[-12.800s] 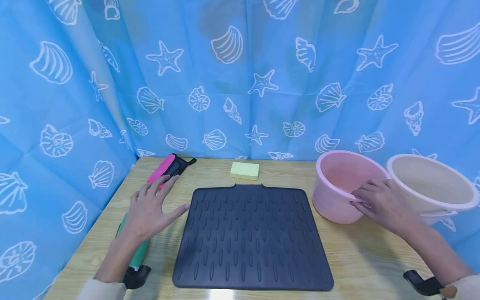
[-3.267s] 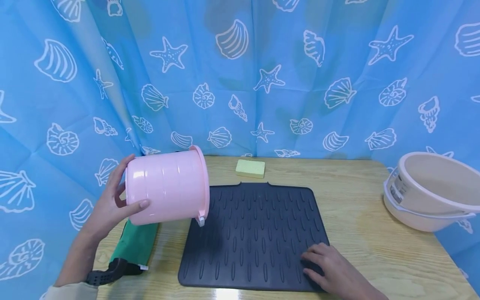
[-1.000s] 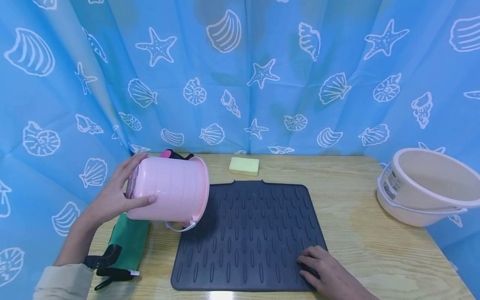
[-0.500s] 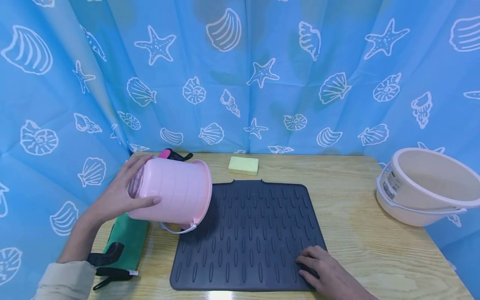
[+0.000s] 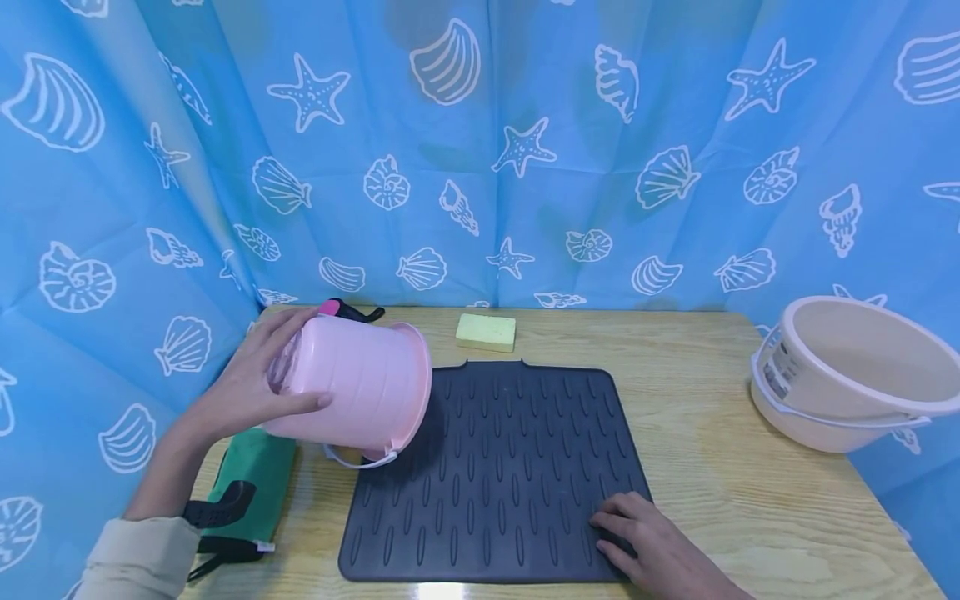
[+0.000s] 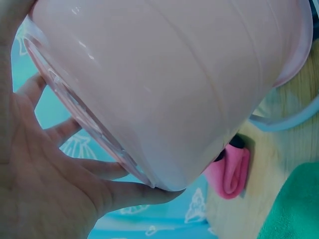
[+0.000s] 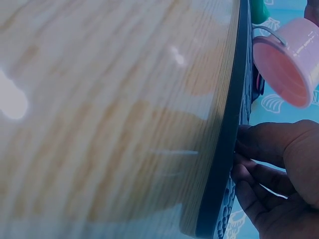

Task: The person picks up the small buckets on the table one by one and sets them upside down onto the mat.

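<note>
My left hand (image 5: pixel 251 379) holds a pink bucket (image 5: pixel 356 383) by its base, fingers and thumb spread round the bottom edge. The bucket lies sideways in the air, its mouth facing right and slightly down over the left part of a dark ridged mat (image 5: pixel 495 475). Its pale handle (image 5: pixel 367 461) hangs below the rim. In the left wrist view, the bucket's wall (image 6: pixel 164 94) fills most of the frame. The right wrist view shows into its pink inside (image 7: pixel 281 74). My right hand (image 5: pixel 648 542) rests on the mat near its lower right edge, fingers loosely bent.
A beige bucket (image 5: pixel 825 379) with a handle stands at the right of the wooden table (image 5: pixel 720 467). A yellow sponge (image 5: pixel 486 332) lies behind the mat. Under my left arm is a green cloth item (image 5: pixel 258 475); a pink and black item (image 5: pixel 341 309) sits behind the bucket.
Earlier, my right hand gripped the pink bucket's rim at the right; now my left hand holds it at the left. In the last second it has shifted slightly right, its mouth tipping down a little.
</note>
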{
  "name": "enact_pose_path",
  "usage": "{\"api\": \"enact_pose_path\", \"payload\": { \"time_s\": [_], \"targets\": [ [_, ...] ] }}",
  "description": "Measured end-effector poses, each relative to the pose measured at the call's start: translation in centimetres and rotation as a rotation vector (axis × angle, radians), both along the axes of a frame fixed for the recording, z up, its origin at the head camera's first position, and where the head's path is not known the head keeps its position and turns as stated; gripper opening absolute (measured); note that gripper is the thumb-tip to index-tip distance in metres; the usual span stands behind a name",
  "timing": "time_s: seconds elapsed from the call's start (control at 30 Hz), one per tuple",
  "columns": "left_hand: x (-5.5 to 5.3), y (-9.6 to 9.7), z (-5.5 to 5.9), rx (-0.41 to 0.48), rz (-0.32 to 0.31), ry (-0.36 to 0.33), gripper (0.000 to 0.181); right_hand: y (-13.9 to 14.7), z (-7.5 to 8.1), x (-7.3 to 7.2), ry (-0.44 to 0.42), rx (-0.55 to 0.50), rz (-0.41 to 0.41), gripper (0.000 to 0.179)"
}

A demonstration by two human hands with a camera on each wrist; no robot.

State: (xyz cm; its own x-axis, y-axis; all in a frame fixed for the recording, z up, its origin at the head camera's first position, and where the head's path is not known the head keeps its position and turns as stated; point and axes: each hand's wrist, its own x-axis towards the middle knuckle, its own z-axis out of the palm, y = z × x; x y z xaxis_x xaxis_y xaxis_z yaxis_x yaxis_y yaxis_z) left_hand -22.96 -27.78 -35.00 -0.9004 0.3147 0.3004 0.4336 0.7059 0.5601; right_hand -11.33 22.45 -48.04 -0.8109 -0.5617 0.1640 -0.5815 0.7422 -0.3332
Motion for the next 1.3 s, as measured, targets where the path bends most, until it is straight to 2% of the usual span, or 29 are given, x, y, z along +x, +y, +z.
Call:
{"api": "enact_pose_path", "payload": {
  "time_s": [0.13,0.63,0.87,1.2,1.3],
  "targets": [
    [-0.1,0.4,0.2,-0.025,0.003,0.013,0.101,0.0,0.0,0.0,0.002,0.000,0.001,0.018],
    [-0.1,1.7,1.0,-0.061,-0.015,-0.095,0.103,0.0,-0.2,0.1,0.039,-0.011,0.015,0.020],
    [-0.2,2.1,1.1,-0.069,-0.017,-0.128,0.106,0.1,-0.2,0.0,0.012,0.009,0.003,0.019],
    [-0.4,2.5,1.2,-0.094,-0.021,-0.138,0.106,0.0,-0.2,0.0,0.009,0.010,-0.008,0.019],
    [-0.4,2.7,1.3,-0.099,-0.028,-0.134,0.105,0.1,-0.3,0.0,0.025,0.004,0.009,0.019]
  ]
}}
